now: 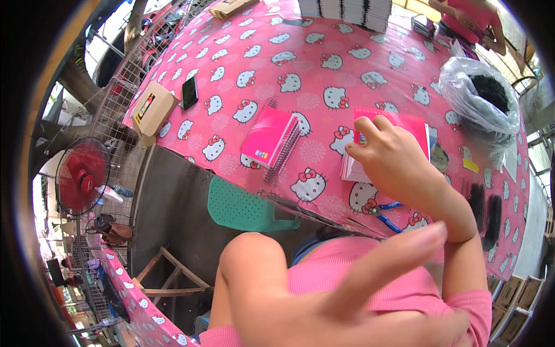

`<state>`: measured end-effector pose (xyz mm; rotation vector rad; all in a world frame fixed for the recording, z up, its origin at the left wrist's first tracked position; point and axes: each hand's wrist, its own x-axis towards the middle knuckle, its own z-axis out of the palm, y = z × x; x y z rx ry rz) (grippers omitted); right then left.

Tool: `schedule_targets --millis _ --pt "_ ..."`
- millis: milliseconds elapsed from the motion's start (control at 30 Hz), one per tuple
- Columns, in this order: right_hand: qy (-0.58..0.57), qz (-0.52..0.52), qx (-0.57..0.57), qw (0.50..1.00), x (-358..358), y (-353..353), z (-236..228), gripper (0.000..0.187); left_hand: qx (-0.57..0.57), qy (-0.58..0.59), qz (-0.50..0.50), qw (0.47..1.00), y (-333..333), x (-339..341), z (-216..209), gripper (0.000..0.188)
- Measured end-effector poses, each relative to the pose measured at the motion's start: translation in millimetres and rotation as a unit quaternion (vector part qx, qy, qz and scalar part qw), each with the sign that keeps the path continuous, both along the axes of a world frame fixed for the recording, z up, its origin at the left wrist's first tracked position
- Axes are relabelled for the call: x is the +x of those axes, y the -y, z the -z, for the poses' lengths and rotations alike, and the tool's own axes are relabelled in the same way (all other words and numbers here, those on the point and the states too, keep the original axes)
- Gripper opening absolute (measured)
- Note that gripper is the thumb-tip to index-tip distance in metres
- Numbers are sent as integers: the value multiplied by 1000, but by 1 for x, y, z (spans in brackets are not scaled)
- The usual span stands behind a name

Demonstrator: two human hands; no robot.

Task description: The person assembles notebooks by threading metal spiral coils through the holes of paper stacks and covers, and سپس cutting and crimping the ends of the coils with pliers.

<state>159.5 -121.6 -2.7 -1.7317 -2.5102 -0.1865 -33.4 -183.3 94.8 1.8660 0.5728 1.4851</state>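
My right hand (393,151) is over a pink-covered notebook (406,122) at the table's near side. Its fingers are bent and drawn together above the cover; whatever they pinch, if anything, is hidden. Small holes run along the notebook's far edge, and its white pages show at the near left. My left hand (358,309) is blurred and large in the foreground, with one digit stretched out toward the right and nothing visible in it. To the left lies another pink notebook (269,136), with dark spiral coils along its side. Two blue pen-like tools (390,222) lie just below my right hand.
A clear plastic bag (483,110) of black coils stands at the right, with more black coils (492,222) nearer. A phone (189,92) and cardboard box (155,107) lie left. Notebook stacks (347,13) stand far back, a co-worker (471,23) beyond. A green stool (240,203) is below.
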Motion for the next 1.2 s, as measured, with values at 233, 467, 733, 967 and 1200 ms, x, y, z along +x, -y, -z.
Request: schedule_targets --millis 233,467,733,967,1200 --pt "-124 -75 -139 980 19 -26 -21 22 5 169 168 971 -105 -54 40 11" --pt "-201 -96 -168 960 34 -30 -16 22 -332 109 206 914 -132 -10 105 25" --pt "-230 -99 -105 962 31 -21 -4 9 -374 20 181 910 -128 14 115 25" --pt "-369 3 35 929 40 -4 -23 29 -520 91 306 792 -140 26 116 41" --pt "-276 30 179 944 30 35 -19 48 -229 -47 164 958 -140 66 113 34"
